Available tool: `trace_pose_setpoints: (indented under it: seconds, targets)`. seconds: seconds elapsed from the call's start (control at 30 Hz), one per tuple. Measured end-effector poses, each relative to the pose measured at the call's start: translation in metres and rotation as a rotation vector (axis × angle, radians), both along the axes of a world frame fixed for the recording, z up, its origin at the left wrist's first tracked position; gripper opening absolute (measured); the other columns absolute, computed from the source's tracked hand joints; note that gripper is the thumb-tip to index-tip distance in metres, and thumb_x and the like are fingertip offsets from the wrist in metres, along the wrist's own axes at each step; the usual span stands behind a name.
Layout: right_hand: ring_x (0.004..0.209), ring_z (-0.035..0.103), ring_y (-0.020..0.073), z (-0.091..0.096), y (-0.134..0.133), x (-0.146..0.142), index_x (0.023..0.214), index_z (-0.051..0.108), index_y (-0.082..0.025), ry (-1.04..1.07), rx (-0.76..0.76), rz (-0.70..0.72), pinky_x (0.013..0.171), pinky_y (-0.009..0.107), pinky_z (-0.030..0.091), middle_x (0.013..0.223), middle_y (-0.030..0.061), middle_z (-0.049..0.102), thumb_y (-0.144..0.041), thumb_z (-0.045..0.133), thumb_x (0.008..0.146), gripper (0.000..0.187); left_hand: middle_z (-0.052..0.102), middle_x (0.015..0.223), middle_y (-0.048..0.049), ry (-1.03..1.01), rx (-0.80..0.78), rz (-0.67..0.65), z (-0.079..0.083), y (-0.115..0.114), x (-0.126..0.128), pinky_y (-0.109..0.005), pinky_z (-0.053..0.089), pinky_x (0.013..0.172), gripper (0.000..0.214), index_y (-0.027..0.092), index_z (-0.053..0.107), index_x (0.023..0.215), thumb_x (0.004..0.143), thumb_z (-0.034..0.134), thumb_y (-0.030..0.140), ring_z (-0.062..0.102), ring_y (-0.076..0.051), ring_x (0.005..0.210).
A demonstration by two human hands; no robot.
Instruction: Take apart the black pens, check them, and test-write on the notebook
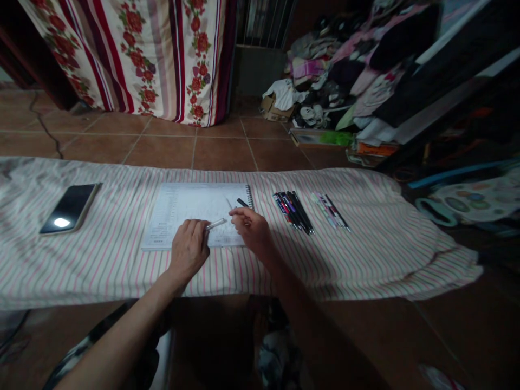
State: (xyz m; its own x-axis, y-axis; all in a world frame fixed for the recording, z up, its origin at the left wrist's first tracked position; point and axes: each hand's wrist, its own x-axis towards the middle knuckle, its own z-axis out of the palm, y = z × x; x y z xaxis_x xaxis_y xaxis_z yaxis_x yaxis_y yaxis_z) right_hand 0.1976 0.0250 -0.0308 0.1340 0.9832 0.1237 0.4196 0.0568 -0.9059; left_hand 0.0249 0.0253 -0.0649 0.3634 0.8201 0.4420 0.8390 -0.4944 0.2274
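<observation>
My left hand (190, 241) rests on the lower edge of a spiral notebook (162, 203), its fingers closed on a clear pen barrel (216, 223) that points right. Above the page, my right hand (249, 225) is closed in a pinch. A thin, pale stick-like piece (228, 203) rises from its fingertips, too faint to name surely. Just beyond those fingers is a short black piece (242, 202), near the notebook's spiral. To the right, a row of several dark pens (298, 211) lies on the striped cloth, and a smaller group of pens (331, 211) lies beyond it.
A phone (69, 208) lies at the left on the striped cloth (117, 227) covering the low table. Behind are a tiled floor (219, 151) and a flowered curtain (162, 59). A heap of clothes (325, 76) stands at the back right, with a cardboard box (276, 111) beside it.
</observation>
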Motion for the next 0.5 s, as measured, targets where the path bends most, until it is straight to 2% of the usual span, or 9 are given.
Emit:
trace_pose_setpoints:
  seconds: [0.17,0.37,0.5]
  targets:
    - [0.066,0.060,0.0122,0.002,-0.003,-0.004,0.090,0.065,-0.020,-0.016,0.002,0.004,0.060,0.022,0.047,0.075,0.0008,0.066,-0.027,0.045,0.079,0.024,0.062,0.086,-0.0086,-0.184,-0.066,0.088,0.001,-0.002,-0.003,-0.035,0.044,0.075,0.026,0.015,0.054,0.102,0.090,0.034,0.025,0.055,-0.022,0.082]
    - [0.064,0.060,0.0111,0.001,-0.001,-0.005,0.088,0.065,-0.019,0.049,0.023,0.026,0.060,0.022,0.047,0.072,0.0003,0.065,-0.027,0.047,0.077,0.022,0.065,0.089,-0.0057,-0.548,-0.212,0.229,0.007,0.001,-0.013,-0.035,0.045,0.080,0.029,0.017,0.052,0.108,0.089,0.036,0.033,0.061,-0.021,0.087]
    - [0.064,0.059,0.0108,0.005,-0.001,-0.002,0.088,0.065,-0.018,0.103,0.029,0.060,0.059,0.022,0.047,0.071,0.0008,0.064,-0.029,0.049,0.077,0.022,0.063,0.082,-0.0027,-0.744,-0.199,0.280,0.008,0.007,-0.021,-0.032,0.046,0.076,0.027,0.018,0.052,0.107,0.089,0.039,0.033,0.061,-0.017,0.078]
